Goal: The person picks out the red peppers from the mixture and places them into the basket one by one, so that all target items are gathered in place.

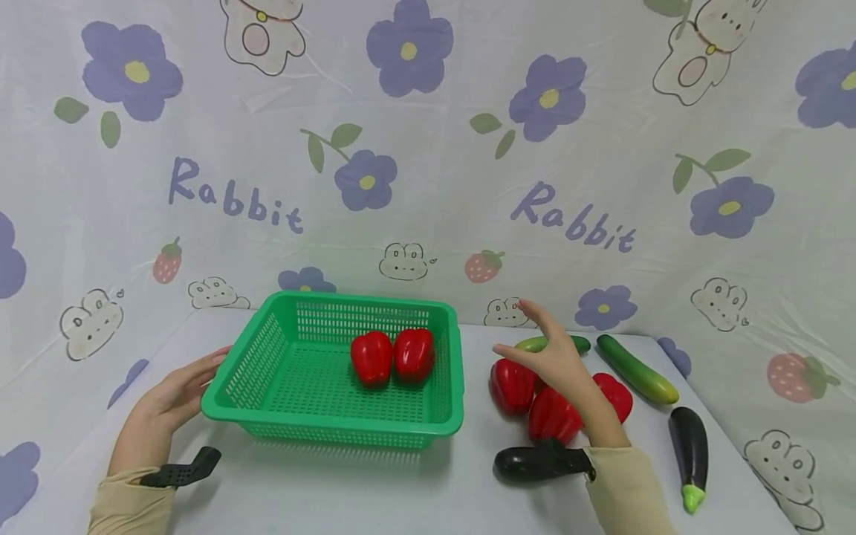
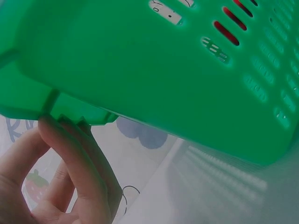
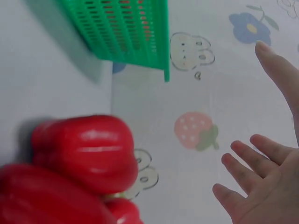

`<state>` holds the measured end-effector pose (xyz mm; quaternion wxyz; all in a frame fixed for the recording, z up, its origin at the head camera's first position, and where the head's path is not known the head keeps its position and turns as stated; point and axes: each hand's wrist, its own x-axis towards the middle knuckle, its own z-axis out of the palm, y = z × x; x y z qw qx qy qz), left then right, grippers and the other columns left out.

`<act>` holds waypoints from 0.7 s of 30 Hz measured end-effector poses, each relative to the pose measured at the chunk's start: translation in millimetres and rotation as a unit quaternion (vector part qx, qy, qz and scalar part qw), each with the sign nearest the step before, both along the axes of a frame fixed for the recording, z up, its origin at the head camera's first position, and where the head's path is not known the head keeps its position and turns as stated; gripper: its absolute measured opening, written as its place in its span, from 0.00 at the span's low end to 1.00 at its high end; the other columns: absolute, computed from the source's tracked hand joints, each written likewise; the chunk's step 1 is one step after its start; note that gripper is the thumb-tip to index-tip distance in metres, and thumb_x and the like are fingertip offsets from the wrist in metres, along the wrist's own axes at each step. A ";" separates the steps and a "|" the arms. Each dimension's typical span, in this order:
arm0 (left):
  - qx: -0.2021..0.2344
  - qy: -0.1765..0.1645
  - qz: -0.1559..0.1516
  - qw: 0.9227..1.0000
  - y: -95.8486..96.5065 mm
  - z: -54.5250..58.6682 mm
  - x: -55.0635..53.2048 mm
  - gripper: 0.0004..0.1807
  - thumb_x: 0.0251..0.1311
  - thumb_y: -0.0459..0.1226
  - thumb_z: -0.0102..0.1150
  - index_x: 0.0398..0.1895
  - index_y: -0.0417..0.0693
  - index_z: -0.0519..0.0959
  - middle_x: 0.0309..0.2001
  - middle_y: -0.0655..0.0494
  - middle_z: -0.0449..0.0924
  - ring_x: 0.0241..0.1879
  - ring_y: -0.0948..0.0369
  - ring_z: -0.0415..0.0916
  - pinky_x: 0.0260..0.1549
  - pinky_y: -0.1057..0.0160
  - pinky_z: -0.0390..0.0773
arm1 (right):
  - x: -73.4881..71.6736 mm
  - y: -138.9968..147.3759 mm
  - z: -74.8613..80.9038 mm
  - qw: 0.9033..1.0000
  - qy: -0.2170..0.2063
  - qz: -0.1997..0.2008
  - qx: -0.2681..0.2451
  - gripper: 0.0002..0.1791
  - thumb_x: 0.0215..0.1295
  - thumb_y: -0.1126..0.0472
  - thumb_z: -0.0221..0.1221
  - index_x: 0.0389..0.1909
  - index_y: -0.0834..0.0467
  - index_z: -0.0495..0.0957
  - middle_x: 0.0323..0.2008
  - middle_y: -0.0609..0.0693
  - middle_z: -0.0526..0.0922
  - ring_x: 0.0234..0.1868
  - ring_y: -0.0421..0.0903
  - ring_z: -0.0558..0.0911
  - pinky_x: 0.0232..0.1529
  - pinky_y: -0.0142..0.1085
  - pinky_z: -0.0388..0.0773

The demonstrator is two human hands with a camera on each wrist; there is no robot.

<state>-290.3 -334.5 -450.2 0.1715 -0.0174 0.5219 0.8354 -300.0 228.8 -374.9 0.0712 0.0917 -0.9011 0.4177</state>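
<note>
- Green basket (image 1: 334, 426) on a white bench (image 1: 321, 498), with two red peppers (image 1: 371, 360) lying side by side in its right half.
- To its right, loose peppers (image 1: 553, 416) crowd together, a cucumber (image 1: 580, 344) behind and an eggplant (image 1: 518, 464) in front.
- For a clean pick, the fingers would best straddle one loose pepper at its widest part, as the glossy skin may slip; lifting straight up should spare its neighbours and clear the basket's rim.
- Right hand (image 1: 558, 360): hovers above the loose peppers, thumb and fingers spread wide, holding nothing.
- Left hand (image 1: 167, 397): reaches up to the basket's left end, bent fingers touching the rim; whether they pinch it, I cannot tell.
</note>
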 end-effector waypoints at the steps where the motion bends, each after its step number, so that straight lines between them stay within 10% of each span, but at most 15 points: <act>1: 0.002 -0.001 0.001 1.000 0.1 0.2 0.0 0.15 0.73 0.36 0.47 0.44 0.61 0.85 0.46 0.65 0.85 0.47 0.66 0.81 0.47 0.67 0.83 | 0.8 2.8 -1.2 1.000 0.000 -0.003 0.000 0.51 0.55 0.40 0.68 0.76 0.42 0.51 0.75 0.52 0.58 0.76 0.56 0.56 0.67 0.66 0.61; 21: 0.014 -0.010 0.002 1.000 0.1 1.9 1.7 0.16 0.73 0.36 0.46 0.44 0.60 0.86 0.46 0.65 0.85 0.47 0.66 0.80 0.47 0.67 0.83 | 28.3 59.9 -16.1 0.998 -0.019 -0.054 0.005 0.52 0.56 0.42 0.68 0.77 0.48 0.49 0.75 0.57 0.58 0.75 0.62 0.54 0.65 0.73 0.55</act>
